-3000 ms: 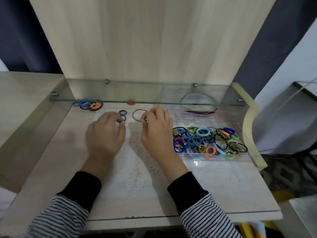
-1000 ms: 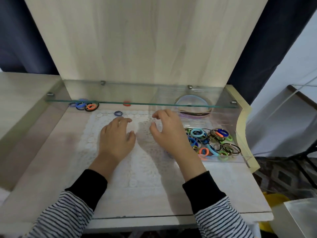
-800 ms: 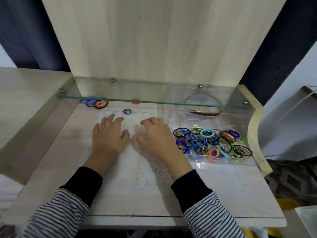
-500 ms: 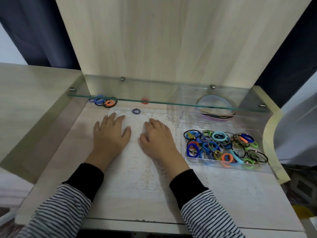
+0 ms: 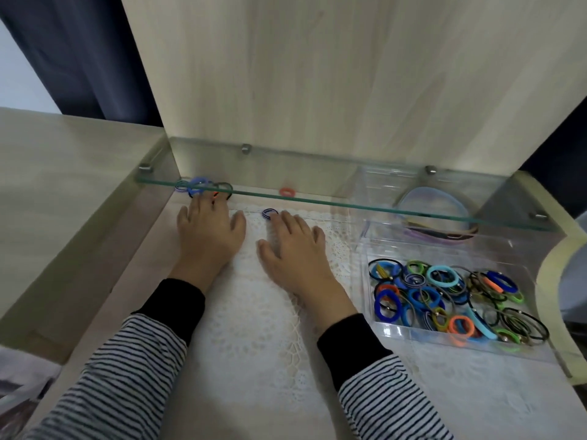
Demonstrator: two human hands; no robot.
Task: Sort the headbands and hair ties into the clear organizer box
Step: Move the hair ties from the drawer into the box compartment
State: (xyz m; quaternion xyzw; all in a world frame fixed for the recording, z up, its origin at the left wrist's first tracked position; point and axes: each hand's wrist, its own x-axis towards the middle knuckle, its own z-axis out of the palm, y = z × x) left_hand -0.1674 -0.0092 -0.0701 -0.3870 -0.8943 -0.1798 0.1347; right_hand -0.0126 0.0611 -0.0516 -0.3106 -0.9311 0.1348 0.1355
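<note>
A clear organizer box (image 5: 371,319) stands at the right; its near compartment holds several coloured hair ties (image 5: 441,296) and its far compartment holds headbands (image 5: 435,231). My left hand (image 5: 206,231) lies flat on the lace mat, its fingertips reaching a small cluster of blue, black and orange hair ties (image 5: 203,187) under the glass shelf. My right hand (image 5: 293,249) lies flat beside it, fingertips just short of a blue striped hair tie (image 5: 270,213). An orange hair tie (image 5: 286,192) lies further back. Neither hand holds anything.
A glass shelf (image 5: 317,198) spans the desk low above the back, over the far hair ties and the headbands. A wooden back panel (image 5: 317,74) rises behind it. The white lace mat (image 5: 263,328) covers the desk's middle. A raised wooden surface (image 5: 63,173) borders the left.
My right hand released a grey ring tie and came back from the box to the mat. My left hand has slid forward to the tie cluster. The camera has shifted left.
</note>
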